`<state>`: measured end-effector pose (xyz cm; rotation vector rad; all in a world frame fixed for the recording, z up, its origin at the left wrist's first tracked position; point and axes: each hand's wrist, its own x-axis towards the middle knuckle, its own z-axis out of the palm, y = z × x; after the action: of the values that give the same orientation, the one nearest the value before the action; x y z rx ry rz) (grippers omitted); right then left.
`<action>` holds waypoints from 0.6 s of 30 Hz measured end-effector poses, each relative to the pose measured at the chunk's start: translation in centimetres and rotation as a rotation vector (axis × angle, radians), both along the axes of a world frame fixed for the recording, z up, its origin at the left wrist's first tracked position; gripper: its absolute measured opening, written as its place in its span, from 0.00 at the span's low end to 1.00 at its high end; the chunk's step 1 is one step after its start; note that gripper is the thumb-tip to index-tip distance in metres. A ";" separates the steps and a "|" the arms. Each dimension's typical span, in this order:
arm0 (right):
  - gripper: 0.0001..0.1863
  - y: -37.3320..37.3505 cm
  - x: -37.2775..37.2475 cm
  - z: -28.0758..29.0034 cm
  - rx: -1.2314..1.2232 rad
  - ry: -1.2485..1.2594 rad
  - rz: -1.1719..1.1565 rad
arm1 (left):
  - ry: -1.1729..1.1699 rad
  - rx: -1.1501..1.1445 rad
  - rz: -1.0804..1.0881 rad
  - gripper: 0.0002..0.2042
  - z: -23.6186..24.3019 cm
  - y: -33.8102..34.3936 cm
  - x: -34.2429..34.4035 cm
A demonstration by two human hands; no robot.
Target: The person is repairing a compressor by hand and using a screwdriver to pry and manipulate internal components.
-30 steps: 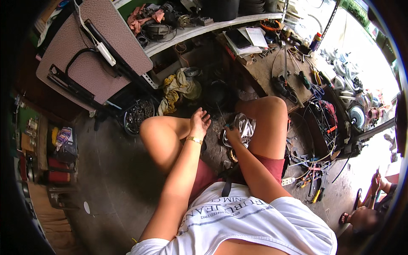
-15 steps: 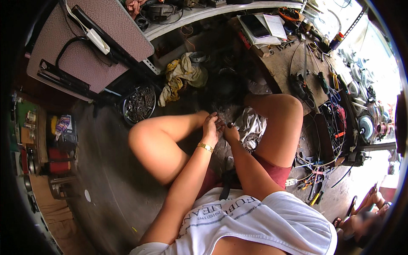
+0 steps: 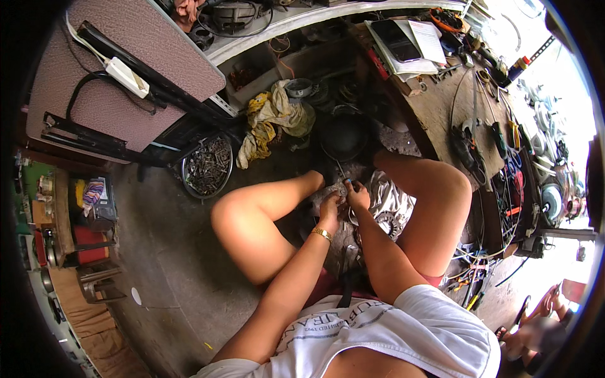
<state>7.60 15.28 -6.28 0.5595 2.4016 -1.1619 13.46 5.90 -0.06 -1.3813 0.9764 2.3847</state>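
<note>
Between my spread knees, my two hands nearly meet above the floor. My right hand (image 3: 358,196) is closed around a thin-shafted tool (image 3: 341,170) with a bit of blue by the fingers; its metal shaft points away from me. Just to the left and slightly nearer, my left hand (image 3: 331,211) has its fingers curled in, with a gold bracelet (image 3: 322,234) on the wrist. What it grips is hidden by the fingers. A crumpled whitish cloth (image 3: 392,196) lies right of my hands, and a toothed ring-shaped part (image 3: 386,222) rests near it.
A basin of small metal parts (image 3: 208,165) stands left beyond my knee. Yellowish rags (image 3: 268,123) and a dark round bowl (image 3: 345,140) lie ahead. A wooden workbench (image 3: 423,104) with tools is on the right. A folded table (image 3: 145,47) leans at upper left. Another person's hand (image 3: 547,302) shows lower right.
The thin-shafted tool now shows in my right hand. My left fingers, partly spread before, are curled in. The whole view has shifted a little.
</note>
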 end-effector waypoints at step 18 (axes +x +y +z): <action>0.36 0.2 -5.2 -4.3 -0.071 -0.232 0.128 | 0.129 0.212 -0.093 0.18 -6.5 -0.1 -9.0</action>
<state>2.39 15.48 -10.57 0.4814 2.1580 -1.0614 4.44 5.83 -6.58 -1.0963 0.7713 2.4499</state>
